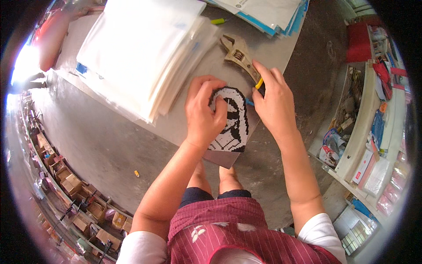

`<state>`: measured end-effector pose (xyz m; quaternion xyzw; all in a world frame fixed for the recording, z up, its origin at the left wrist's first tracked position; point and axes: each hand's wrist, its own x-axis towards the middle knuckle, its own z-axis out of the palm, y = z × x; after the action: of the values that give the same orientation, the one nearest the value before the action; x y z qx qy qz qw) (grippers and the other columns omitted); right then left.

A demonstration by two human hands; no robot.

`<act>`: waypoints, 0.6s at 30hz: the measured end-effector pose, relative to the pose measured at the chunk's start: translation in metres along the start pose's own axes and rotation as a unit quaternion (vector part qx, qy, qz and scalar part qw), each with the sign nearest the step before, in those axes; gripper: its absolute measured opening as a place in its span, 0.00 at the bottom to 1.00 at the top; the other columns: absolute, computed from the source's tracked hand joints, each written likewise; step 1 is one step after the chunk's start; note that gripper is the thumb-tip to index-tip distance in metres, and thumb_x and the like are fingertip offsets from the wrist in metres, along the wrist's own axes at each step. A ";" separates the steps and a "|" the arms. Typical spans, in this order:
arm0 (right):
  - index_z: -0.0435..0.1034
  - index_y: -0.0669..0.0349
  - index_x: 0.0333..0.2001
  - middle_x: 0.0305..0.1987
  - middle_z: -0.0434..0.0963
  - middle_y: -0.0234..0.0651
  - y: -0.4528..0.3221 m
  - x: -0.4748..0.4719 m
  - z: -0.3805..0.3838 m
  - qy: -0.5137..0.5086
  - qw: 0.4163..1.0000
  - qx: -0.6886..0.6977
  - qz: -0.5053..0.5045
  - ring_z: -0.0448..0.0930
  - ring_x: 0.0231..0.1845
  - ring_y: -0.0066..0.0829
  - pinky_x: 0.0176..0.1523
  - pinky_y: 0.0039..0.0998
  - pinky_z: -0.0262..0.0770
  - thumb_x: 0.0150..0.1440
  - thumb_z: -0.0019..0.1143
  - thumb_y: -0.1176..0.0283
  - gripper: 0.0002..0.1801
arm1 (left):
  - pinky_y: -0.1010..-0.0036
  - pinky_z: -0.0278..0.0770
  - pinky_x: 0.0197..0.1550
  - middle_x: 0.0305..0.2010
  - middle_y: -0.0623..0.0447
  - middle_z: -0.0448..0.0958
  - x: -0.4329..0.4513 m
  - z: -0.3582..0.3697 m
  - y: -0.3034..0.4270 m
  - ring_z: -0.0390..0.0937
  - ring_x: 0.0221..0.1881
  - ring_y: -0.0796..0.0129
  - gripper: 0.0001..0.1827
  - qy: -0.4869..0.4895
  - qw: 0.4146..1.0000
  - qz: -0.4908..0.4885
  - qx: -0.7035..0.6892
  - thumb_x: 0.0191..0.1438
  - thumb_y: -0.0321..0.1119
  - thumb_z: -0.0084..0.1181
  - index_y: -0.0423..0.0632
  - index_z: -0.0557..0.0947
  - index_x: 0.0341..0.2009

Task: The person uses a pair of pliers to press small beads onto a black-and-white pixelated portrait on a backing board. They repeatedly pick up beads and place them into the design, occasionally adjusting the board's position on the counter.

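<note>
My left hand [206,110] grips the left edge of a flat black-and-white patterned piece [235,127] with a rounded top, its thumb lying on the face. The piece is near the table's front corner. To the right, my right hand [273,95] holds an adjustable wrench [242,59] by its handle, between thumb and fingers, with the jaws pointing up and left over the table. Yellow shows on the handle beside the fingertips. A small blue thing [249,102] lies between the hands, mostly hidden.
A tall stack of clear plastic bags [132,52] covers the table's left part. More bags with blue edges [263,15] and a green pen-like item [218,21] lie at the far side. Shelves with cardboard boxes [71,183] stand left; a cluttered white shelf [359,132] stands right.
</note>
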<state>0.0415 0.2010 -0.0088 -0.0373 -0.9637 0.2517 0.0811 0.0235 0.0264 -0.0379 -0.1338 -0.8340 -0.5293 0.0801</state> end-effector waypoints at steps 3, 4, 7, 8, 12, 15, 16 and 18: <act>0.69 0.60 0.58 0.45 0.73 0.45 0.000 0.004 0.004 0.004 1.000 -0.012 0.000 0.77 0.48 0.50 0.50 0.43 0.76 0.49 0.60 0.80 0.29 | 0.73 0.76 0.43 0.45 0.46 0.76 -0.001 0.000 -0.002 0.78 0.40 0.60 0.13 0.000 1.000 0.004 0.011 0.49 0.18 0.51 0.40 0.81 0.40; 0.70 0.61 0.58 0.45 0.73 0.45 -0.001 0.005 0.004 0.005 1.000 -0.015 -0.001 0.77 0.48 0.49 0.51 0.43 0.75 0.49 0.60 0.80 0.29 | 0.73 0.76 0.43 0.45 0.46 0.76 -0.001 -0.001 -0.002 0.78 0.40 0.60 0.13 0.000 1.000 0.006 0.016 0.49 0.18 0.50 0.40 0.81 0.40; 0.71 0.60 0.57 0.45 0.73 0.43 -0.001 0.004 0.005 0.015 1.000 -0.022 -0.003 0.76 0.49 0.47 0.52 0.42 0.74 0.49 0.60 0.80 0.28 | 0.65 0.75 0.49 0.44 0.43 0.75 -0.001 0.000 0.001 0.76 0.45 0.47 0.14 -0.011 1.000 -0.021 -0.001 0.47 0.19 0.52 0.41 0.80 0.41; 0.71 0.60 0.56 0.45 0.73 0.43 -0.001 0.003 0.006 0.020 0.999 -0.025 -0.003 0.76 0.49 0.46 0.52 0.42 0.74 0.49 0.61 0.80 0.28 | 0.65 0.75 0.48 0.44 0.43 0.75 -0.001 0.000 0.003 0.76 0.45 0.47 0.15 -0.011 1.000 -0.024 -0.004 0.47 0.19 0.52 0.41 0.80 0.41; 0.75 0.57 0.50 0.44 0.73 0.39 0.001 0.005 0.003 0.069 0.993 -0.088 -0.041 0.75 0.46 0.42 0.50 0.38 0.72 0.48 0.65 0.76 0.23 | 0.65 0.75 0.45 0.42 0.43 0.74 0.001 0.005 0.007 0.75 0.42 0.47 0.15 -0.003 1.000 -0.028 -0.002 0.45 0.19 0.52 0.41 0.76 0.41; 0.78 0.58 0.41 0.41 0.73 0.36 -0.009 0.015 0.000 0.105 0.991 -0.039 -0.078 0.74 0.44 0.41 0.49 0.38 0.71 0.47 0.67 0.74 0.15 | 0.63 0.74 0.42 0.38 0.43 0.72 0.001 0.007 0.005 0.73 0.39 0.47 0.14 0.012 1.000 -0.020 -0.004 0.44 0.19 0.53 0.41 0.73 0.39; 0.78 0.58 0.37 0.39 0.74 0.35 -0.011 0.022 0.003 0.092 0.990 -0.008 -0.103 0.74 0.44 0.41 0.49 0.39 0.70 0.47 0.68 0.73 0.12 | 0.63 0.73 0.41 0.36 0.43 0.71 0.001 0.006 0.006 0.73 0.38 0.47 0.14 0.020 1.000 -0.015 -0.007 0.44 0.19 0.54 0.41 0.72 0.38; 0.78 0.60 0.30 0.35 0.74 0.35 -0.018 0.035 0.011 0.076 0.986 -0.004 -0.146 0.74 0.43 0.43 0.46 0.41 0.71 0.48 0.66 0.74 0.05 | 0.67 0.73 0.39 0.35 0.46 0.71 -0.008 0.009 -0.003 0.71 0.35 0.53 0.12 0.023 0.999 -0.013 -0.020 0.45 0.19 0.54 0.43 0.73 0.36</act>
<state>0.0047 0.1834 -0.0048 0.0843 -0.9509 0.2294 0.1898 0.0300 0.0322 -0.0466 -0.1128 -0.8228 -0.5497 0.0895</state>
